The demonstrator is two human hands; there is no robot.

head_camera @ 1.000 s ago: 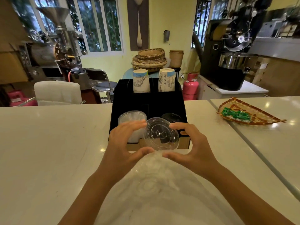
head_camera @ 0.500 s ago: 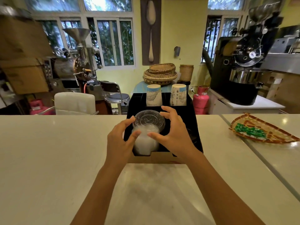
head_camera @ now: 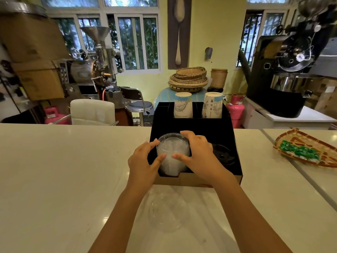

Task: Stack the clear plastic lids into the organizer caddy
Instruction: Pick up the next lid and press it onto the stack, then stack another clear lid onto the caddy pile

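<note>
A black organizer caddy (head_camera: 226, 130) stands on the white counter in front of me. In its front left compartment sits a tall stack of clear plastic lids (head_camera: 172, 154). My left hand (head_camera: 143, 161) touches the stack's left side with its fingertips, and my right hand (head_camera: 197, 156) wraps over its right side and top. Both hands press on the stack. A clear plastic bag with more clear lids (head_camera: 166, 212) lies on the counter between my forearms. Dark lids (head_camera: 221, 155) fill the front right compartment.
Two paper cup stacks (head_camera: 183, 105) (head_camera: 212, 105) stand in the caddy's back compartments. A woven tray with green packets (head_camera: 306, 148) lies at the right. A seam in the counter (head_camera: 295, 167) runs diagonally at the right. Coffee roasting machines stand behind the counter.
The clear lid I held over the bag has been carried forward and set on the stack in the caddy. Both hands now rest around the stack, lower than half a second ago.
</note>
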